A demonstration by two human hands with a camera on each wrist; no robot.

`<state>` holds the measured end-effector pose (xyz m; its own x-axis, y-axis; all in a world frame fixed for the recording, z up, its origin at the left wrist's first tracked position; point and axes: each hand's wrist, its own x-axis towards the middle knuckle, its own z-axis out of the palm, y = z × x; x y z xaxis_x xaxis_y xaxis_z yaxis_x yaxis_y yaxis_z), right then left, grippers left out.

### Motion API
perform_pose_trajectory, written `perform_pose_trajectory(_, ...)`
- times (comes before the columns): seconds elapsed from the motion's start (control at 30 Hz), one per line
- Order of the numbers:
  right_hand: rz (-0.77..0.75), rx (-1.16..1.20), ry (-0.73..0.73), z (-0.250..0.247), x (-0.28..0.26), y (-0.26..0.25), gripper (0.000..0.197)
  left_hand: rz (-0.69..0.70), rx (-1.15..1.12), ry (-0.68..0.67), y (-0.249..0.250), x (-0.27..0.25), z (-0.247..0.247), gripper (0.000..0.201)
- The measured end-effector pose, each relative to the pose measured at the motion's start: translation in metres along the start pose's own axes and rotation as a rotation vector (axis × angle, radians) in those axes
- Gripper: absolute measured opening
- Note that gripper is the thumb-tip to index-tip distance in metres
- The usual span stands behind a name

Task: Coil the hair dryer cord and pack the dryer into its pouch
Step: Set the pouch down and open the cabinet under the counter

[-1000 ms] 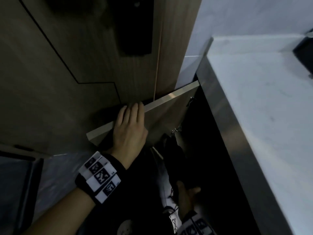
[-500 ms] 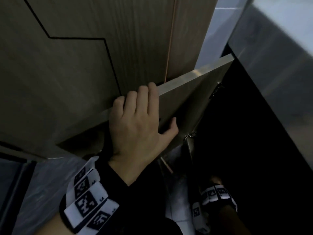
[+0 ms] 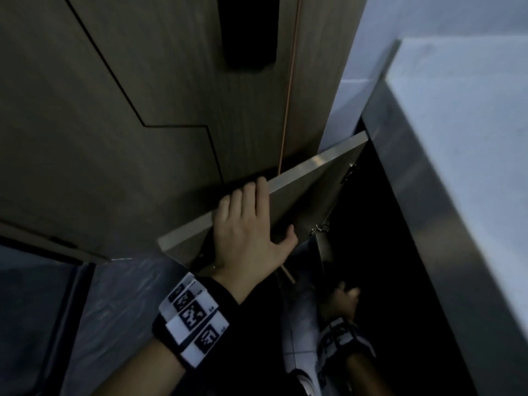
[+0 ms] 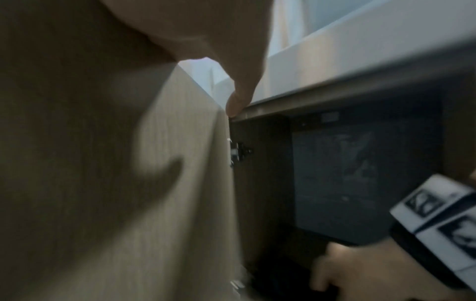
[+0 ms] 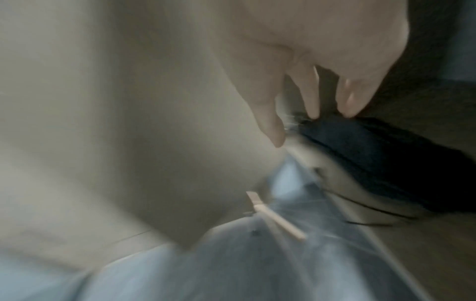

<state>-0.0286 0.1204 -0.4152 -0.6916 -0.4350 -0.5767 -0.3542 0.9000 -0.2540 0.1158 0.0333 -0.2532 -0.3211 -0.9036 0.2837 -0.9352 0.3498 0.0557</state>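
Observation:
A dark pouch [image 5: 386, 163] lies on the floor of the cabinet under the counter, with thin black strings trailing beside it. The hair dryer and its cord are not in sight. My right hand [image 3: 341, 300] is low in the dark cabinet opening, its fingers hanging loosely straight; the fingertips [image 5: 313, 110] are right at the pouch's near end, holding nothing. My left hand [image 3: 251, 227] grips the top edge of the open cabinet door [image 3: 314, 164], fingers hooked over the edge and the thumb [image 4: 242, 89] on the door's inner face.
A white counter [image 3: 471, 138] with a metal front edge overhangs the cabinet on the right. Wood wall panels [image 3: 143, 81] stand just behind the door. A pale thin strip [image 5: 278, 222] lies on the grey floor [image 3: 114, 310] by the door's lower corner.
My right hand reached deep into the cabinet half a second ago, with only its wrist showing, and is in sight again at the opening. My left hand has stayed on the door.

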Motion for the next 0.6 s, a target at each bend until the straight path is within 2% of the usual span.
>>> perform_pose_trajectory(0.07,-0.003,0.076,0.059,-0.015,-0.033,-0.009,0.037,-0.033,-0.059,-0.145,0.002,-0.005,-0.014,0.089)
perform_pose_trajectory(0.13,-0.130,0.065,-0.080,-0.041,-0.072,-0.025,0.034,-0.059,-0.137,-0.292,0.005,-0.008,-0.027,0.095)
perform_pose_trajectory(0.2,-0.228,0.049,-0.124,-0.077,-0.102,-0.041,0.038,-0.113,-0.261,-0.427,0.011,-0.010,-0.040,0.096)
perform_pose_trajectory(0.27,-0.375,0.110,-0.093,-0.122,-0.133,-0.061,0.045,-0.247,-0.464,-0.519,0.017,-0.008,-0.054,0.093)
perform_pose_trajectory(0.37,-0.575,0.254,-0.024,-0.195,-0.162,-0.082,0.044,-0.544,-0.852,-0.632,0.022,0.001,-0.084,0.076)
perform_pose_trajectory(0.47,-0.626,0.335,0.041,-0.264,-0.173,-0.084,0.045,-0.638,-0.942,-0.734,0.026,-0.003,-0.103,0.053)
perform_pose_trajectory(0.6,-0.560,0.198,0.159,-0.330,-0.164,-0.060,0.051,-0.609,-0.987,-0.887,0.038,-0.015,-0.111,0.038)
